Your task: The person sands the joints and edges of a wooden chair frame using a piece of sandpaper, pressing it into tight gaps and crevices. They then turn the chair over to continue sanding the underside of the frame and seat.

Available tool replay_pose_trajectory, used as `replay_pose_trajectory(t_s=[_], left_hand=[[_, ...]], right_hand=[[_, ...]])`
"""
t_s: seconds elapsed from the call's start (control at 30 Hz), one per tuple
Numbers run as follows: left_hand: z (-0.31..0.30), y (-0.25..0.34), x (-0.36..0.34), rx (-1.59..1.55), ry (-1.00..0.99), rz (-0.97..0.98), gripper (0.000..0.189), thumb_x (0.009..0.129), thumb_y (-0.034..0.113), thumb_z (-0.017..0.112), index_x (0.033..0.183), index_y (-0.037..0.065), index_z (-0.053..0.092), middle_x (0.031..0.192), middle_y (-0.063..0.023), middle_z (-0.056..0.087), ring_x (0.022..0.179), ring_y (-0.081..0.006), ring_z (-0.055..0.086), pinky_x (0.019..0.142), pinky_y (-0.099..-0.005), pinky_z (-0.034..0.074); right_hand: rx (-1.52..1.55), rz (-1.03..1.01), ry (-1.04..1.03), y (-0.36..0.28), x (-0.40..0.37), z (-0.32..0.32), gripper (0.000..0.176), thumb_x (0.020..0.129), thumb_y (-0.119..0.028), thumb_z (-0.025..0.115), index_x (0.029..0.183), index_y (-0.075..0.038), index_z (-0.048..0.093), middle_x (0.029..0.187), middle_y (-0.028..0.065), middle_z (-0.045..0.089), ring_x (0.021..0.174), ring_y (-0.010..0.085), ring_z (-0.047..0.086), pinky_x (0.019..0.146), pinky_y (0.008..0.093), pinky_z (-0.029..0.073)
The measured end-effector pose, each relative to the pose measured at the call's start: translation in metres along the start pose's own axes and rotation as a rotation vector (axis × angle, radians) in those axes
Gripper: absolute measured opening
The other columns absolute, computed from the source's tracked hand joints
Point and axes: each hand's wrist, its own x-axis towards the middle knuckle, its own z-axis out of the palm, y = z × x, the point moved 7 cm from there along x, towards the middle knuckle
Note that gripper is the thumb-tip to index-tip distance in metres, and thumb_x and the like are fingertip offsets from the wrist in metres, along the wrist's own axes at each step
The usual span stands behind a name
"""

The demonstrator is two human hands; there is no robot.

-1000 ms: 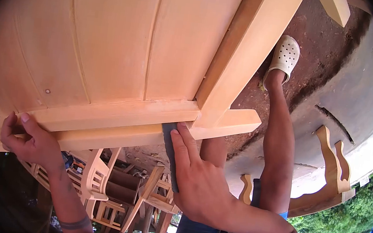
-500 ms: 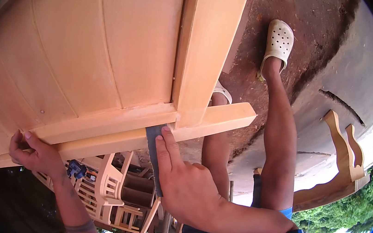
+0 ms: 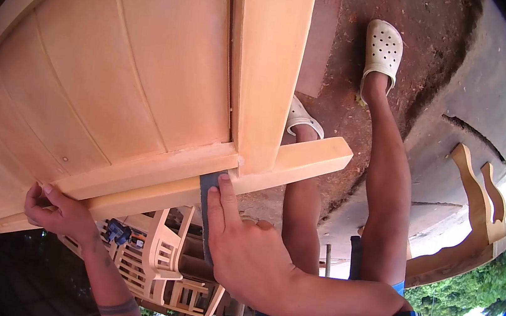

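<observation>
A large panelled piece of pale wooden furniture [image 3: 146, 50] fills the upper left, with a thick upright post [image 3: 267, 65] and a lower wooden rail [image 3: 310, 155] crossing beneath it. Near the joint, my right hand [image 3: 254, 253] presses a dark grey strip of sandpaper [image 3: 206, 196] against the rail, two fingers laid along it. The palm hides part of the sandpaper. Farther left, my left hand [image 3: 63, 210] has its fingers curled at the same rail, with the thumb against the wood. Part of its grip is hidden.
Two light clogs, one of them the upper clog [image 3: 383, 48], stand on the brown ground. A curved wooden frame [image 3: 478, 230] lies at right. Beneath the rail show slatted wooden chairs [image 3: 159, 251] and a blue power tool [image 3: 117, 232].
The view has shifted slightly, so the post appears farther left and my left hand farther right. Both hands keep the same hold, and the sandpaper stays by the joint.
</observation>
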Motion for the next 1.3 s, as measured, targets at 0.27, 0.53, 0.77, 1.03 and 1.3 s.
replay_pose_trajectory(t_s=[0.27,0.53,0.77,1.03,1.3], left_hand=[[0.0,0.002,-0.001,-0.064,0.016,0.028,0.024,0.096,0.017,0.056,0.111,-0.001,0.054,0.107,-0.0139,0.047,0.089,-0.0202,0.045,0.082,-0.0334,0.04],[0.001,0.0,0.0,-0.031,-0.001,0.009,0.023,0.097,0.016,0.055,0.112,-0.001,0.054,0.109,-0.0145,0.047,0.09,-0.0207,0.045,0.082,-0.0337,0.041],[0.0,0.0,0.0,-0.034,-0.011,0.013,0.023,0.097,0.016,0.055,0.112,-0.002,0.054,0.109,-0.0146,0.047,0.091,-0.0209,0.045,0.082,-0.0342,0.04],[0.0,-0.003,0.0,-0.037,0.006,0.033,0.023,0.096,0.015,0.057,0.111,-0.002,0.054,0.106,-0.0144,0.047,0.09,-0.0212,0.045,0.082,-0.0345,0.04],[-0.001,-0.001,-0.002,-0.032,0.005,0.006,0.023,0.096,0.017,0.058,0.111,-0.001,0.054,0.105,-0.0134,0.048,0.088,-0.0203,0.045,0.081,-0.0337,0.04]], right_hand=[[0.092,0.013,-0.047,0.009,0.001,0.002,0.06,0.08,-0.014,0.053,0.13,0.018,0.043,0.132,0.0403,0.044,0.054,0.0183,0.065,0.052,0.0279,0.052],[0.097,-0.037,-0.028,0.001,-0.008,0.0,0.06,0.079,-0.014,0.053,0.129,0.018,0.045,0.131,0.0393,0.045,0.054,0.0182,0.064,0.052,0.0284,0.051],[0.061,-0.013,0.019,-0.002,-0.014,0.001,0.058,0.078,-0.015,0.054,0.128,0.014,0.049,0.136,0.038,0.042,0.051,0.019,0.057,0.056,0.0291,0.05],[-0.113,-0.059,0.062,0.006,-0.008,-0.009,0.054,0.079,-0.017,0.057,0.125,0.011,0.053,0.139,0.0316,0.042,0.061,0.0181,0.053,0.06,0.0304,0.048],[-0.065,-0.119,0.077,0.001,-0.014,0.001,0.058,0.078,-0.016,0.056,0.13,0.008,0.05,0.139,0.0276,0.044,0.068,0.019,0.055,0.062,0.0305,0.047]])
